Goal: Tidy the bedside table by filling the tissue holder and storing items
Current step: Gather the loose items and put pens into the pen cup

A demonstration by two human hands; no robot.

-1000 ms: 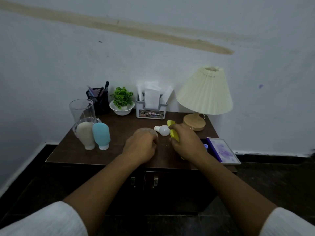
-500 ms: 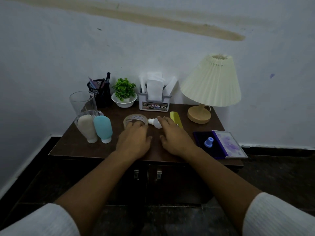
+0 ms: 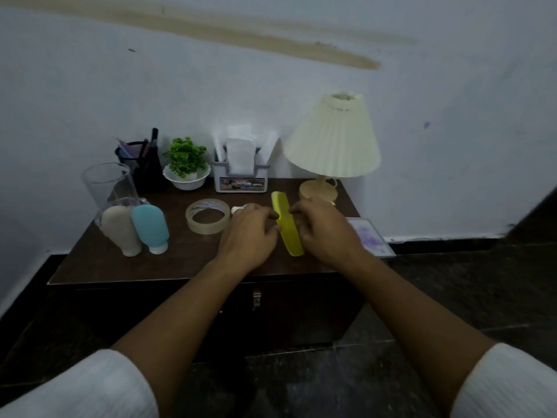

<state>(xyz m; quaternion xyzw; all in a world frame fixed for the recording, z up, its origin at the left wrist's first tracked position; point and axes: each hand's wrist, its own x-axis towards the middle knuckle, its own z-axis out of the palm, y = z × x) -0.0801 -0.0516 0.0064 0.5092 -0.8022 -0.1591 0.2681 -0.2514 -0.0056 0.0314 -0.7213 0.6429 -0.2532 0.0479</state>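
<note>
So both hands are on the yellow comb (image 3: 286, 224). It sits right between them, running away from the person. The right hand (image 3: 327, 236) has its fingers (image 3: 298, 208) curled against the comb's right edge, and it looks like a light pinch. The left hand (image 3: 250, 236) has its fingers (image 3: 262, 211) bent too, with the thumb touching the comb's left side. Can't tell if that hand is actually gripping anything, since it's also sitting over a small white bulb (image 3: 237, 209) that pokes out just past its knuckles.

What I'd worry about:
- That bulb is round and smooth, so when the left hand lifts it could roll off across the surface (image 3: 180, 257) and over the edge.
- The comb is thin, hard, slick-looking plastic held only by its edges, so it could twist out of the pinch.
- The wooden lamp base (image 3: 318, 191) is just beyond the right fingertips. A quick lift could knock it, and the pleated shade makes the lamp top-heavy.

Other stuff: a clear tape roll (image 3: 208, 229) just left of the left fingers, a flat ring that shouldn't wander. Further left are two soft, matte squeeze bottles, beige (image 3: 120, 229) and blue (image 3: 152, 226), standing on their caps.

The tissue holder (image 3: 241, 184), a grey plastic box, is straight beyond the fingers at the back, well apart from them, with white tissues already sticking up out of it.
</note>
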